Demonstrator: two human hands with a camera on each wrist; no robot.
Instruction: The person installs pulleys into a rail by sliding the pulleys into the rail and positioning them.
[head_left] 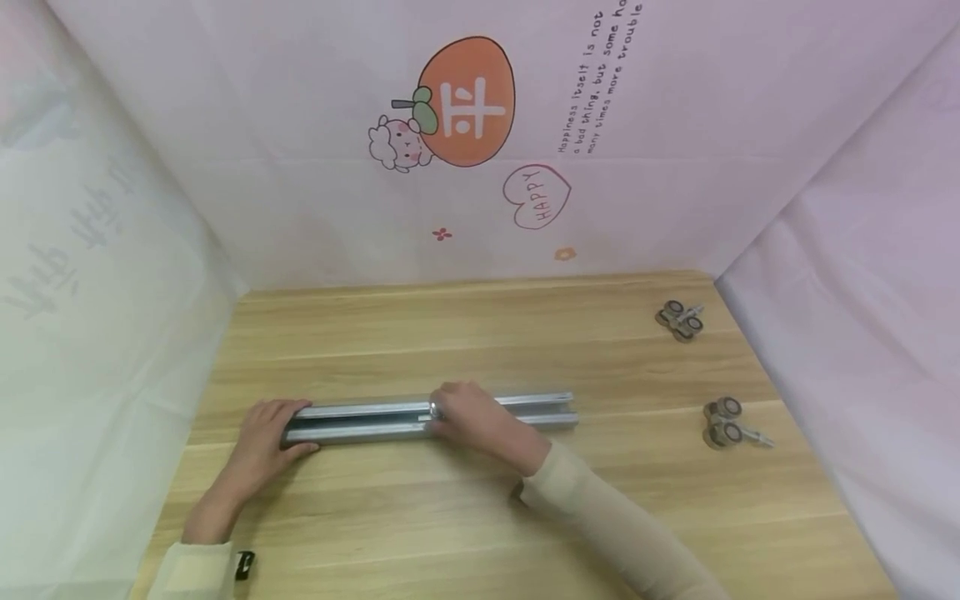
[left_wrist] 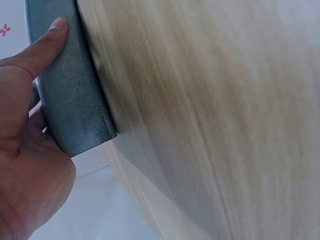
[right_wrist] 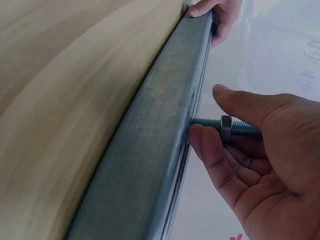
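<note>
A grey metal channel rail [head_left: 358,433] lies across the table with its slot facing up. My left hand [head_left: 261,437] grips the rail's left end, and in the left wrist view the thumb presses flat on the side wall [left_wrist: 75,95] while the fingers go round the far side. A threaded bolt with a hex nut [right_wrist: 226,128] stands out of the slot near the rail's middle. My right hand [right_wrist: 270,155] has its fingers curled round this bolt, the thumb lifted a little off it. Whatever the bolt joins inside the rail is hidden.
Two wheeled roller trolleys with bolts lie on the right of the wooden table [head_left: 450,508]: one near the back corner [head_left: 679,322], one nearer [head_left: 726,423]. White printed cloth [head_left: 315,167] walls the back and both sides. A small black object [head_left: 244,565] shows beside the left sleeve.
</note>
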